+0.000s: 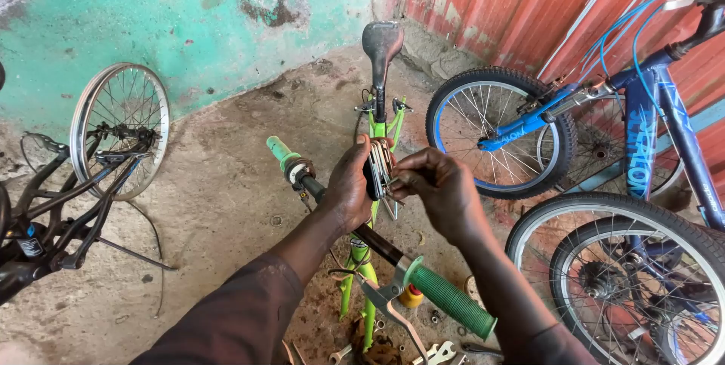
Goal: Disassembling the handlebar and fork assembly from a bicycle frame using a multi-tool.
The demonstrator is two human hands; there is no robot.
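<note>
Both hands meet above the handlebar (pixel 377 248) of a green bicycle (pixel 377 138) that stands below the camera, its black saddle (pixel 381 42) pointing away. The left hand (pixel 349 191) is wrapped tight around a folding key set (pixel 381 169), its grip clamped on the tool's body with the metal keys fanned upward. The right hand (pixel 442 191) pinches at the fanned keys, its fingertips closed on what looks like one of them, though the overlap of fingers makes the exact key hard to tell. The tool sits in the air between the two hands, just above the bar and clear of the green rubber sleeves (pixel 451 301) at each end.

A slip is the likely trouble: a key that springs back could nip a fingertip, and the set could drop onto the concrete floor (pixel 219 206) among the spanners (pixel 434 351) lying near the frame. A blue bicycle (pixel 634 108) stands close on the right, and a black frame with a bare wheel (pixel 121 127) on the left.
</note>
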